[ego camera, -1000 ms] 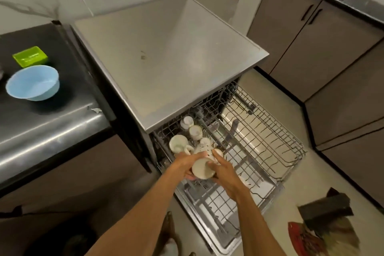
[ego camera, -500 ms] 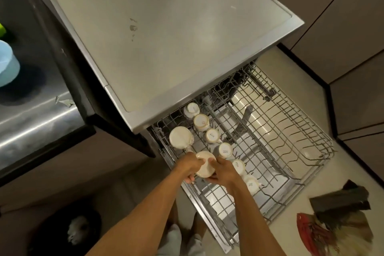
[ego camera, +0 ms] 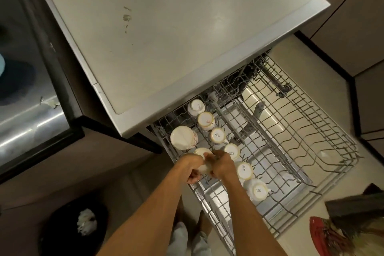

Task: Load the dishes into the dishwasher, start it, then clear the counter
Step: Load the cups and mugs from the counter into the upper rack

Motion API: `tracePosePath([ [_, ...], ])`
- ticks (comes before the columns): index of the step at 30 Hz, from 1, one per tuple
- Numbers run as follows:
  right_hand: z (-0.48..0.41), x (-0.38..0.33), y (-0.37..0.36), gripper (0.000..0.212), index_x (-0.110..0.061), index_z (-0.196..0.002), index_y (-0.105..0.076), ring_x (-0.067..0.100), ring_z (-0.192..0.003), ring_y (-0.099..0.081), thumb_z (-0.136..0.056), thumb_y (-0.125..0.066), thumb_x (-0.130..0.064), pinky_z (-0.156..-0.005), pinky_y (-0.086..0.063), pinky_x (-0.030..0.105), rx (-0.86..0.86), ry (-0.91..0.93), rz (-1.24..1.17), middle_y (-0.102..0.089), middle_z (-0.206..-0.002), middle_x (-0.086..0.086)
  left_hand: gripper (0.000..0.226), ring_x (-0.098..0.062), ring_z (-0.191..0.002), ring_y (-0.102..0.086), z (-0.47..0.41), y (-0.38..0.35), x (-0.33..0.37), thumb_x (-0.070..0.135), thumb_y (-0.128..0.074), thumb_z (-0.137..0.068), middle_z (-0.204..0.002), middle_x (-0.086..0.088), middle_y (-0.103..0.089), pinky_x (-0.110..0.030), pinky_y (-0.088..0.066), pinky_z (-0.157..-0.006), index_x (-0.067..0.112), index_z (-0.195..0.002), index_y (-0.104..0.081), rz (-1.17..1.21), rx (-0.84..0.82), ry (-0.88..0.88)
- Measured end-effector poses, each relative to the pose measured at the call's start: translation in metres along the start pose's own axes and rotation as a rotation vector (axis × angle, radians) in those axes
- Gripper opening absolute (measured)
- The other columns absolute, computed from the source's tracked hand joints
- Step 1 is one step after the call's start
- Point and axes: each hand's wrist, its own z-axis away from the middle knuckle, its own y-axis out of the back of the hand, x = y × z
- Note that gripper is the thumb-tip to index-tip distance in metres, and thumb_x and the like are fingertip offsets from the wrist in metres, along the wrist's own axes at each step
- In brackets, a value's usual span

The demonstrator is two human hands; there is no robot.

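The dishwasher's wire rack [ego camera: 301, 158] is pulled out below the grey dishwasher top [ego camera: 176, 33]. Several white cups stand upside down in a diagonal row, from the far cup [ego camera: 196, 106] to the near cup [ego camera: 257, 190]. A wider white mug [ego camera: 182, 137] sits upside down at the rack's left edge. My left hand [ego camera: 192, 167] and my right hand [ego camera: 223, 165] both grip a white cup [ego camera: 204, 161], upside down, low over the rack's left front, just in front of the mug.
A steel counter [ego camera: 27, 118] lies to the left, with a blue bowl's edge [ego camera: 1, 64] at the frame border. A black bin [ego camera: 72, 226] with white waste stands on the floor lower left. A red and dark bundle [ego camera: 342, 224] lies at lower right. Brown cabinets line the right.
The view has tilted down and closer to the rack. Both hands have lowered the white cup toward the rack's left front and closed further around it.
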Motion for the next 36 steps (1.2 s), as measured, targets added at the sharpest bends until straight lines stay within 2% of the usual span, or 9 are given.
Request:
tracePosePath([
  [3,-0.004,0.000,-0.005,0.042,-0.016,-0.112,-0.058,0.031,-0.083,-0.070,-0.084,-0.071,-0.044,-0.077,-0.059,0.049,0.037,-0.011,0.037,-0.067,-0.109,0.011,0.027,-0.013,-0.053,-0.049,0.003,0.001,0.001,0.026,-0.047,-0.099,-0.067,-0.007,-0.051,-0.022,-0.048,-0.043,0.003,-0.084,-0.051,0.049,-0.007,-0.002],
  [8,0.003,-0.003,-0.004,0.038,-0.014,-0.123,-0.055,0.026,-0.071,-0.065,-0.090,-0.065,-0.028,-0.073,-0.056,0.041,-0.018,-0.025,0.163,-0.067,-0.101,0.014,0.010,-0.018,-0.073,-0.058,0.012,-0.001,0.000,0.012,-0.053,-0.095,-0.081,-0.010,-0.053,-0.038,-0.057,-0.087,0.007,-0.086,-0.050,-0.050,-0.055,-0.068],
  [11,0.001,-0.001,-0.009,0.048,-0.014,-0.126,-0.053,0.027,-0.070,-0.064,-0.088,-0.067,-0.038,-0.077,-0.058,0.047,-0.021,-0.010,0.118,-0.069,-0.101,0.017,0.012,-0.029,-0.096,-0.062,0.018,0.005,0.000,0.010,-0.048,-0.098,-0.091,-0.014,-0.057,-0.044,-0.053,-0.094,0.004,-0.088,-0.050,0.003,-0.056,-0.091],
  [15,0.007,-0.002,-0.005,0.053,-0.009,-0.136,-0.050,0.012,-0.042,-0.055,-0.093,-0.064,-0.037,-0.043,-0.046,0.025,-0.031,0.007,0.063,-0.069,-0.094,0.015,0.027,-0.031,-0.084,-0.067,0.020,0.014,-0.002,0.014,-0.043,-0.101,-0.098,-0.023,-0.062,-0.047,-0.055,-0.089,-0.001,-0.123,-0.042,0.085,0.011,-0.131],
  [19,0.023,-0.015,0.002,0.059,-0.004,-0.138,-0.046,0.024,-0.075,-0.067,-0.093,-0.063,-0.039,-0.069,-0.058,0.037,-0.006,0.059,0.134,-0.062,-0.124,0.018,0.043,-0.037,-0.108,-0.062,0.034,0.029,-0.011,0.015,-0.040,-0.102,-0.133,-0.024,-0.052,-0.046,-0.055,-0.085,0.000,-0.141,-0.031,0.095,0.029,-0.184],
  [23,0.052,-0.041,0.010,0.039,-0.003,-0.120,-0.060,0.034,-0.103,-0.064,-0.091,-0.066,-0.028,-0.091,-0.053,0.046,-0.041,0.132,0.183,-0.066,-0.113,0.014,0.036,-0.031,-0.095,-0.066,0.060,0.046,-0.029,0.018,-0.049,-0.099,-0.122,-0.018,-0.061,-0.043,-0.058,-0.083,0.006,-0.132,-0.046,0.030,0.099,-0.304],
  [28,0.109,-0.078,0.001,0.014,-0.006,-0.086,-0.068,0.028,-0.071,-0.064,-0.087,-0.065,-0.020,-0.074,-0.057,0.044,-0.167,0.245,0.282,-0.066,-0.078,0.011,0.012,-0.022,-0.071,-0.063,0.116,0.069,-0.064,0.017,-0.051,-0.099,-0.097,-0.011,-0.064,-0.042,-0.058,-0.076,0.013,-0.108,-0.058,0.098,0.210,-0.532],
  [32,0.170,-0.111,-0.039,0.014,-0.014,-0.075,-0.067,0.020,-0.057,-0.061,-0.085,-0.070,-0.024,-0.051,-0.050,0.032,-0.246,0.429,0.328,-0.065,-0.070,0.007,0.011,-0.018,-0.063,-0.061,0.164,0.106,-0.109,0.016,-0.051,-0.098,-0.086,-0.008,-0.062,-0.033,-0.054,-0.061,0.013,-0.103,-0.060,0.201,0.337,-0.670],
  [36,0.220,-0.143,-0.092,0.015,-0.021,-0.072,-0.063,0.016,-0.055,-0.063,-0.084,-0.069,-0.028,-0.051,-0.051,0.030,-0.297,0.558,0.348,-0.068,-0.069,0.006,0.012,-0.019,-0.061,-0.062,0.198,0.158,-0.154,0.016,-0.056,-0.095,-0.087,-0.010,-0.066,-0.028,-0.050,-0.051,0.013,-0.107,-0.059,0.277,0.464,-0.761],
])
